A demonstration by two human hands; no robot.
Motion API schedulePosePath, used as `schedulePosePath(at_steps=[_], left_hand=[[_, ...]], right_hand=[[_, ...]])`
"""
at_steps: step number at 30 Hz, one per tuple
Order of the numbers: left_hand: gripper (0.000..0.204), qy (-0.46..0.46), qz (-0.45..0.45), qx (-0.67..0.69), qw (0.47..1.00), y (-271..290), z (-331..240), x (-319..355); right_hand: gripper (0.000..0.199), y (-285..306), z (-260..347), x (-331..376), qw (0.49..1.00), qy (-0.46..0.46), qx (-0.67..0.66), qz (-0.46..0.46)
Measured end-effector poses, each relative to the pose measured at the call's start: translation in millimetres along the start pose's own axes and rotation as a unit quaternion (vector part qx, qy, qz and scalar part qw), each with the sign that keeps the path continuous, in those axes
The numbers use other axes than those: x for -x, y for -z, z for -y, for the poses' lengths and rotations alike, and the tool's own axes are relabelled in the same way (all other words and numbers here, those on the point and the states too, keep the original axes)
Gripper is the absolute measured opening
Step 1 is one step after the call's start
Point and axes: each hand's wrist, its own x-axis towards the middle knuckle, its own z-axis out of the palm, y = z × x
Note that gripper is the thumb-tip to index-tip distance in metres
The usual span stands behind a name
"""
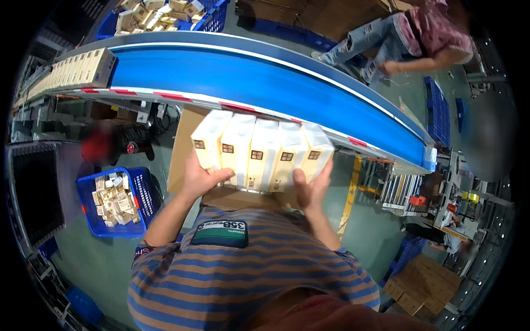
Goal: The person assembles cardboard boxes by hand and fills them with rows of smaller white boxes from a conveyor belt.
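A row of several cream cartons (262, 157) with pale tops and small dark printed marks is squeezed side by side between my hands. My left hand (201, 177) presses on the left end, its thumb across the near face. At the other end my right hand (313, 190) grips the last carton, thumb in front. Behind and below the row shows an open cardboard box (182, 146), mostly hidden by the cartons and my hands. How far the row is inside the box, I cannot tell.
Just beyond runs a blue conveyor belt (232, 71), with a line of similar cartons (83, 69) at its left end. Blue crates of loose cartons stand at left (113, 229) and far side (221, 22). Another person (408, 38) is beyond the belt; stacked cardboard boxes (425, 284) lie at lower right.
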Motion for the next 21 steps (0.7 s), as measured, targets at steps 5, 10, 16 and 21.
schedulePosePath(at_steps=[5, 10, 16, 21], left_hand=[[0.091, 0.080, 0.151, -0.286, 0.943, -4, 106, -8], [0.111, -0.002, 0.333, -0.603, 0.725, -27, 102, -30], [0.088, 0.178, 0.533, -0.390, 0.729, -62, 179, -106], [0.076, 0.091, 0.548, -0.116, 0.823, -50, 175, -138]], right_hand=[[0.076, -22, -73, -3, 0.975, -0.074, 0.097, 0.184], [0.100, -44, -116, -26, 0.821, 0.044, 0.441, 0.359], [0.084, -62, -129, -77, 0.767, -0.048, 0.456, 0.450], [0.073, -63, -119, -19, 0.782, 0.083, 0.543, 0.295]])
